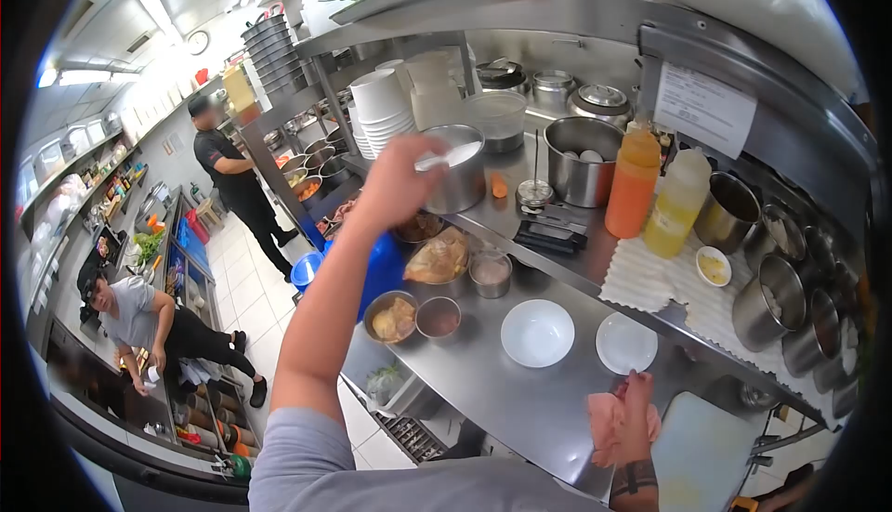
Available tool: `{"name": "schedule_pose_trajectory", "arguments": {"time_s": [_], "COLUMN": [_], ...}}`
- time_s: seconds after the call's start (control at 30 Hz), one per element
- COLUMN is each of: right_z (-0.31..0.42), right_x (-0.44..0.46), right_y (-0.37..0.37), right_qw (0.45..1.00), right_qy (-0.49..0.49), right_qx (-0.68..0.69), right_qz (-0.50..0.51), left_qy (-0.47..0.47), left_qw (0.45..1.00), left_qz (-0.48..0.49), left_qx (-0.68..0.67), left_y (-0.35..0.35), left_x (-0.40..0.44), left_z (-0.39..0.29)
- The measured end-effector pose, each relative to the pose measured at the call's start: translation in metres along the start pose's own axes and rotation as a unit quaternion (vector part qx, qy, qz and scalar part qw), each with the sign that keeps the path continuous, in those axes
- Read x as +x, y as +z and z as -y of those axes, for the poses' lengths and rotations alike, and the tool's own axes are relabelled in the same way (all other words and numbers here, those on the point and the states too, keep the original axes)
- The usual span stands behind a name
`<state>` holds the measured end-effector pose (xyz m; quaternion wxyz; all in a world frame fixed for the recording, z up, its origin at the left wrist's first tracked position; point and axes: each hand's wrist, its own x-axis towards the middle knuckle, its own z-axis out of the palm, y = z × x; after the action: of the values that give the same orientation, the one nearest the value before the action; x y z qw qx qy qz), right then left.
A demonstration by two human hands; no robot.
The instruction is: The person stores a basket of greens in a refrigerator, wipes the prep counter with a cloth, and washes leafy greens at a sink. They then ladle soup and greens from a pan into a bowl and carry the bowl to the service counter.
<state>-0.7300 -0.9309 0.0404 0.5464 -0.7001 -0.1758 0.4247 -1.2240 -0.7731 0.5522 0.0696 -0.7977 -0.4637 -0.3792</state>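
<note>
My left hand reaches up to the shelf, over a steel pot. Its fingers, blurred, are closed on what looks like a white spoon-like utensil at the pot's mouth. Low on the right, my right hand is closed on a pink cloth. Its fingertips are at the near rim of a small white bowl; whether they grip that rim I cannot tell. A larger white bowl stands to the left on the steel counter.
Squeeze bottles, orange and yellow, stand on the shelf beside a steel pot with eggs. Steel food containers line the counter's left. A white cutting board lies right. Two people work across the aisle.
</note>
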Motion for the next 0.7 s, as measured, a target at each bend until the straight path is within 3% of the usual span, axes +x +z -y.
{"name": "schedule_pose_trajectory", "arguments": {"time_s": [0.03,0.07,0.1,0.13,0.2,0.33,0.37,0.4,0.43,0.47,0.5,0.63,0.7], "right_z": [-0.007,-0.01,-0.009,-0.009,-0.01,-0.01,0.004,0.009,0.003,-0.005,-0.013,-0.029,0.011], "right_x": [-0.014,-0.037,-0.061,-0.081,-0.114,-0.158,-0.174,-0.187,-0.192,-0.191,-0.19,-0.178,-0.202], "right_y": [-0.005,-0.008,-0.01,-0.012,-0.022,-0.035,-0.038,-0.037,-0.031,-0.024,-0.018,-0.024,0.003], "right_qw": [1.0,0.972,0.889,0.889,0.797,0.819,0.922,0.982,0.983,0.93,0.836,0.823,0.865], "right_qy": [0.001,-0.171,-0.332,-0.33,-0.378,-0.388,-0.269,-0.139,-0.135,-0.252,-0.358,-0.368,-0.321], "right_qx": [0.002,-0.15,-0.296,-0.296,-0.454,-0.41,-0.276,-0.127,-0.127,-0.25,-0.366,-0.413,-0.375], "right_qz": [-0.004,-0.058,-0.11,-0.117,-0.124,-0.106,-0.042,0.022,0.014,-0.095,-0.197,-0.127,-0.085], "left_qy": [0.004,0.008,-0.043,-0.092,-0.099,-0.129,-0.125,-0.128,-0.131,-0.127,-0.093,-0.041,-0.06], "left_qw": [0.999,0.999,0.995,0.982,0.977,0.965,0.964,0.963,0.961,0.96,0.961,0.965,0.965], "left_qz": [0.006,0.009,0.086,0.162,0.181,0.222,0.226,0.23,0.234,0.24,0.242,0.192,0.172], "left_qx": [0.037,0.033,-0.001,-0.036,-0.054,-0.056,-0.062,-0.061,-0.06,-0.065,-0.096,-0.175,-0.191], "left_y": [-0.002,-0.001,0.002,0.004,0.01,0.017,0.013,0.008,0.007,0.011,0.014,0.037,0.037], "left_x": [0.018,0.032,0.045,0.055,0.064,0.073,0.074,0.074,0.075,0.075,0.074,0.079,0.08], "left_z": [0.015,0.031,0.047,0.059,0.075,0.085,0.079,0.072,0.071,0.076,0.082,0.113,0.117]}}
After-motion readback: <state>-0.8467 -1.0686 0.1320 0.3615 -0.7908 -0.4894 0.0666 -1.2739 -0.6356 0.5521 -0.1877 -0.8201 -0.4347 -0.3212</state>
